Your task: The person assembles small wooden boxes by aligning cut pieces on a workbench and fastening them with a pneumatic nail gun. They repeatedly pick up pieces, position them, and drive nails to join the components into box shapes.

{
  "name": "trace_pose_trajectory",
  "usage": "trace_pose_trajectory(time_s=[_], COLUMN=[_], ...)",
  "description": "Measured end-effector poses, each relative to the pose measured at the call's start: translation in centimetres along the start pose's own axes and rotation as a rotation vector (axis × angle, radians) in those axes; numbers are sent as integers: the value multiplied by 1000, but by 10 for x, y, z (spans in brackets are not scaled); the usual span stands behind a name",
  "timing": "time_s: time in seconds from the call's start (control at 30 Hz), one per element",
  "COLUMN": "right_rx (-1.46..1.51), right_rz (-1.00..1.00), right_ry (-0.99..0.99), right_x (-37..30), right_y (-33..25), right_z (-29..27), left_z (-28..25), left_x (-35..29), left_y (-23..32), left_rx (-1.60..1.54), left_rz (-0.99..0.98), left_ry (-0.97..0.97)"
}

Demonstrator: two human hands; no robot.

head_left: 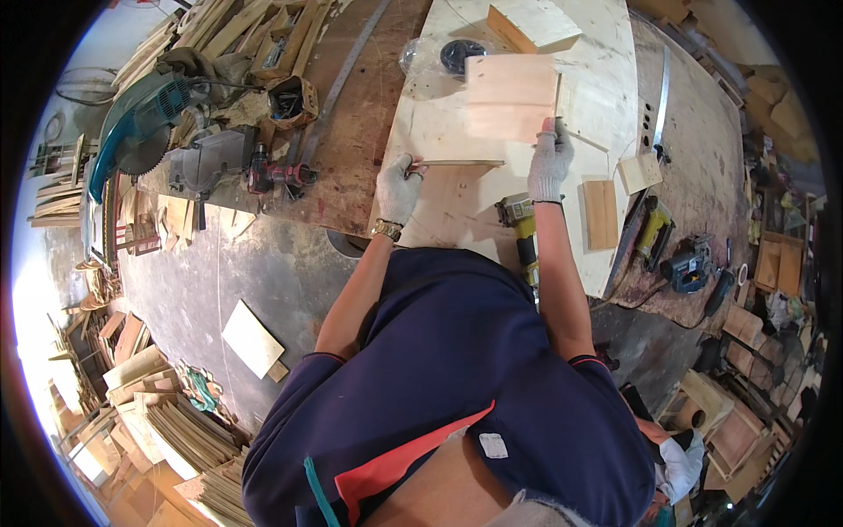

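Observation:
Both my hands wear pale knit work gloves. My left hand (399, 190) pinches the end of a thin wooden board (464, 164), seen nearly edge-on above the pale plywood sheet (448, 220). Higher up and to the right, my right hand (551, 165) is closed on the lower right corner of a light wooden panel (511, 95), slightly blurred. Beside my right forearm lies a yellow and grey nail gun (524, 230), partly covered by the arm. A small wooden block (601, 214) lies to the right of that hand, near another short wood piece (639, 173).
A teal miter saw (145, 119) stands at the left, with a red and black drill (274, 172) nearer. At the right lie a yellow nail gun (653, 230) and a blue power tool (688, 263). Behind the panel sits an angled wooden piece (534, 28). Another person (680, 465) is low right.

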State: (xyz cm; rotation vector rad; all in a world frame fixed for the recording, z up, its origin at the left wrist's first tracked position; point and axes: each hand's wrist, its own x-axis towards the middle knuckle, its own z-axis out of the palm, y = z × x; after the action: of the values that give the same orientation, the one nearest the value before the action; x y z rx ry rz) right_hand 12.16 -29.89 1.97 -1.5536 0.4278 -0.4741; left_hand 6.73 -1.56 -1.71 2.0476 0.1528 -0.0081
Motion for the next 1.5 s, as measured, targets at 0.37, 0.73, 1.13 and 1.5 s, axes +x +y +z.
trace_pose_trajectory(time_s=[0.37, 0.73, 1.13, 1.5], right_rx=[-987, -1215, 46, 32], right_rz=[-169, 386, 305, 267], right_ry=[-278, -301, 115, -203], right_x=[4, 33, 49, -11], right_y=[10, 44, 21, 35], right_z=[-48, -60, -74, 9], left_z=[-17, -16, -15, 30], left_x=[-13, -18, -10, 0], left_y=[-11, -18, -24, -14], left_rx=[-308, -378, -576, -578], left_rz=[-115, -152, -202, -118], left_ry=[-57, -52, -17, -89])
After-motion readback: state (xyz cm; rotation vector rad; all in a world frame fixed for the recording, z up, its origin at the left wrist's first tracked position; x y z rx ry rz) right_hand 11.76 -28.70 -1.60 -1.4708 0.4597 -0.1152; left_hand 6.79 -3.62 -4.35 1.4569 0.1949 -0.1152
